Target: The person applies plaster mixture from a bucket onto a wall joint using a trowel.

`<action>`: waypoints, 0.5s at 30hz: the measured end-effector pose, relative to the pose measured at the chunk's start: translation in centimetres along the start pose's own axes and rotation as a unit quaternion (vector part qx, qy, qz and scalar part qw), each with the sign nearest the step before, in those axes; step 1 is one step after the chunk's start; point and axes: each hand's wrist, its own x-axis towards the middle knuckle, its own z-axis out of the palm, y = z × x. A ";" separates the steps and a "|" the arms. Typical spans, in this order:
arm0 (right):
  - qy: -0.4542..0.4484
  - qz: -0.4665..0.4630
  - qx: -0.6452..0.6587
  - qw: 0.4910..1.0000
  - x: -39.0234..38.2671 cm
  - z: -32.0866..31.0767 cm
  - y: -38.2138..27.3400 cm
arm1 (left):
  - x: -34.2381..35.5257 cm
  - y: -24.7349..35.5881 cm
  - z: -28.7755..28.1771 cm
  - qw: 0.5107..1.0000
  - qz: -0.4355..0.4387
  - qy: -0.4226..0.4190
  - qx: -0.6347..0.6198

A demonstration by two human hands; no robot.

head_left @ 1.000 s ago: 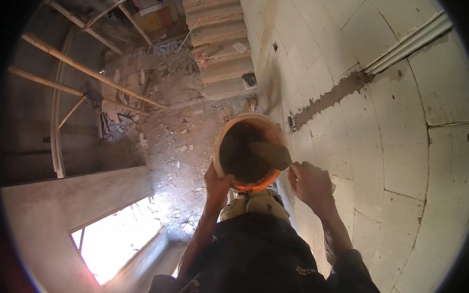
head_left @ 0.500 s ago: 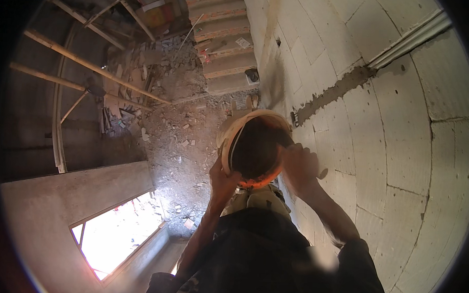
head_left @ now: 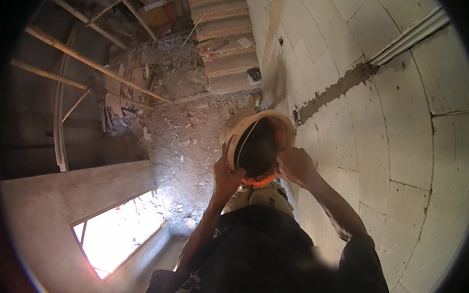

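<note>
I hold an orange bucket (head_left: 255, 147) in front of me with both hands, its mouth tilted toward the camera and its inside dark. My left hand (head_left: 226, 174) grips the rim on the left side. My right hand (head_left: 294, 166) holds the rim on the right, close to the block wall (head_left: 400, 126). Below the bucket my shoe (head_left: 258, 196) shows, and my dark sleeves fill the lower middle of the view.
A pale block wall with a mortar-filled chase (head_left: 340, 88) and white conduits (head_left: 408, 39) runs along my right. Rubble covers the floor (head_left: 183, 134). Concrete stairs (head_left: 228, 43) rise at the top. Wooden poles (head_left: 92, 64) cross on the left. A bright window opening (head_left: 118, 235) lies lower left.
The bucket has tipped so its opening faces left and up toward me. My right hand slid closer onto the rim. Both hands kept their hold.
</note>
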 end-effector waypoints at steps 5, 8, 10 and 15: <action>0.062 -0.011 0.108 0.992 0.7 5.1 0.7 | -0.3 0.2 -0.6 0.998 -0.023 -0.010 -0.049; 0.085 -0.032 0.234 0.968 0.5 6.7 0.8 | -0.2 0.3 -1.0 0.997 -0.017 0.001 -0.071; 0.076 0.000 0.341 0.937 0.0 7.0 0.6 | -0.2 0.1 -1.3 0.996 -0.034 0.002 -0.083; 0.098 0.055 0.439 0.891 -2.5 6.4 0.1 | 0.2 -1.7 -1.9 0.987 -0.049 0.043 -0.145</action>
